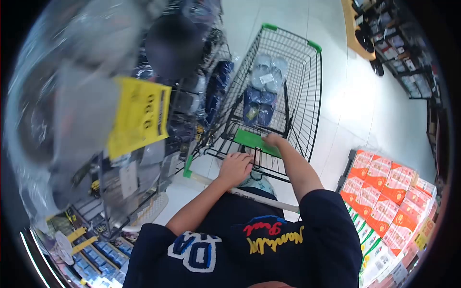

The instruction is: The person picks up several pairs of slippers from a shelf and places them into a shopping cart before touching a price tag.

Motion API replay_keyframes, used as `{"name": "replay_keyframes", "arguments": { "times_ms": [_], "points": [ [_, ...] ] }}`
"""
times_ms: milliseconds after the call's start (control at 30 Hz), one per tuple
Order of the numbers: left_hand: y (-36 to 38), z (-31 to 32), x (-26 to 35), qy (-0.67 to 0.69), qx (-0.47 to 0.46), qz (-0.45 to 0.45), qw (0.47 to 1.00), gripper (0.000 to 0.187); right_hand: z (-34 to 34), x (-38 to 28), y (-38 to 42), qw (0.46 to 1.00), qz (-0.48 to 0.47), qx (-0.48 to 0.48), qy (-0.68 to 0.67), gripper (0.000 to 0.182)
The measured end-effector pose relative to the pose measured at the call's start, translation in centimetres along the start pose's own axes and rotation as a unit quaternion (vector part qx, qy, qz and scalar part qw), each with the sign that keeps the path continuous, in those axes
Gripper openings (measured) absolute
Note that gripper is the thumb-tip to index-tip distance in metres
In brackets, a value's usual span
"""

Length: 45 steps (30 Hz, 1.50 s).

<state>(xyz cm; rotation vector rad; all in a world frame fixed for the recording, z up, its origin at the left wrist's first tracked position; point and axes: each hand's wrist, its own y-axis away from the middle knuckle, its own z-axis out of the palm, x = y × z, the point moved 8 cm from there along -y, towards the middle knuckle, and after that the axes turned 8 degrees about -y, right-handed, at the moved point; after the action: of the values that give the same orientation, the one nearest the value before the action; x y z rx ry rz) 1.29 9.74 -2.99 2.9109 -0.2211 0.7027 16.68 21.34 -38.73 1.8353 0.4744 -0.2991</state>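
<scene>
A wire shopping cart (314, 103) with green corner caps stands in front of me. Inside it lie plastic-wrapped grey slippers (263, 72) and, nearer me, a wrapped dark blue pack (259, 106). My right hand (272, 140) is closed at the upper edge of a green seat flap (248, 138) on the cart. To its left, just behind the flap, my left hand (235, 169) has its fingers bent and together by the wire frame; what they hold is hidden. The cart's push bar (249, 196) runs close to my body, below both hands.
Racks of plastic-wrapped goods crowd the left side, with a yellow price sign (140, 116) sticking out. Stacked red and white cartons (379, 192) stand at the lower right. Shelves (403, 53) line the upper right, beyond pale floor tiles (331, 91).
</scene>
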Motion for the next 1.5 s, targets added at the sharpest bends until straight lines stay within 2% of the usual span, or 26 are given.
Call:
{"name": "replay_keyframes", "arguments": {
  "times_ms": [67, 133, 167, 200, 267, 367, 400, 533, 600, 667, 767, 800, 867, 933, 1000, 1100, 1200, 1400, 1500],
  "points": [
    [1.3, 0.9, -0.3, 0.024, -0.025, 0.031, 0.999, 0.026, -3.7, -2.4, 5.6, 0.998, -0.021, 0.044, -0.035, 0.057],
    [2.6, 1.9, -1.1, 0.049, -0.043, 0.060, 0.996, 0.029, -4.5, -5.7, 10.1, 0.996, -0.043, 0.064, -0.038, 0.054],
    [3.0, 1.3, -1.0, 0.051, -0.103, 0.061, 0.991, 0.032, -4.9, -6.9, 11.7, 0.995, -0.054, 0.075, -0.035, 0.053],
    [4.0, 0.4, -0.9, 0.092, -0.110, 0.059, 0.988, 0.034, -3.9, -6.2, 10.7, 0.991, -0.083, 0.098, -0.046, 0.049],
    [5.8, -1.4, -0.8, 0.172, -0.122, 0.059, 0.976, 0.037, -4.1, -11.5, 15.7, 0.984, -0.086, 0.141, -0.069, 0.048],
    [10.0, -10.0, 1.4, 0.212, -0.156, 0.060, 0.963, 0.039, -5.8, -20.6, 22.2, 0.977, -0.125, 0.155, -0.070, 0.047],
    [11.7, -12.5, 2.1, 0.222, -0.160, 0.066, 0.960, 0.039, -7.0, -23.8, 24.3, 0.966, -0.152, 0.189, -0.093, 0.044],
    [18.8, -20.5, 4.2, 0.294, -0.045, 0.164, 0.941, 0.034, -11.2, -38.2, 34.3, 0.935, -0.292, 0.175, -0.094, 0.029],
    [21.9, -23.7, 4.8, 0.323, -0.027, 0.194, 0.926, 0.032, -11.7, -45.4, 40.2, 0.912, -0.370, 0.109, -0.143, 0.022],
    [24.9, -27.1, 5.0, 0.348, 0.002, 0.216, 0.912, 0.030, -11.7, -51.9, 45.5, 0.853, -0.481, 0.051, -0.195, 0.019],
    [29.0, -32.2, 4.5, 0.383, 0.079, 0.228, 0.892, 0.026, -11.5, -59.6, 50.3, 0.785, -0.573, 0.089, -0.217, 0.032],
    [30.3, -34.1, 3.5, 0.374, 0.151, 0.214, 0.890, 0.026, -11.3, -61.9, 51.0, 0.762, -0.599, 0.107, -0.221, 0.038],
    [32.8, -37.2, 1.3, 0.351, 0.287, 0.183, 0.872, 0.028, -10.9, -65.7, 50.2, 0.757, -0.599, 0.134, -0.224, 0.052],
    [34.8, -39.2, -1.8, 0.314, 0.464, 0.095, 0.823, 0.033, -11.7, -68.7, 48.7, 0.758, -0.584, 0.162, -0.242, 0.062],
    [36.9, -41.1, -3.7, 0.177, 0.589, -0.017, 0.789, 0.046, -13.1, -71.2, 46.1, 0.761, -0.557, 0.192, -0.272, 0.069],
    [37.5, -42.3, -5.5, 0.106, 0.597, -0.093, 0.790, 0.060, -14.7, -74.1, 43.7, 0.773, -0.529, 0.214, -0.279, 0.074],
    [37.0, -42.7, -6.9, 0.068, 0.597, -0.131, 0.788, 0.069, -14.9, -76.4, 42.0, 0.786, -0.518, 0.153, -0.301, 0.077],
    [33.8, -43.8, -11.0, 0.102, 0.567, -0.210, 0.790, 0.083, -15.7, -78.8, 41.3, 0.781, -0.536, 0.214, -0.239, 0.076],
    [33.3, -44.5, -11.3, 0.077, 0.579, -0.233, 0.778, 0.086, -15.4, -78.1, 43.2, 0.751, -0.536, 0.279, -0.268, 0.076]
  ]
}}
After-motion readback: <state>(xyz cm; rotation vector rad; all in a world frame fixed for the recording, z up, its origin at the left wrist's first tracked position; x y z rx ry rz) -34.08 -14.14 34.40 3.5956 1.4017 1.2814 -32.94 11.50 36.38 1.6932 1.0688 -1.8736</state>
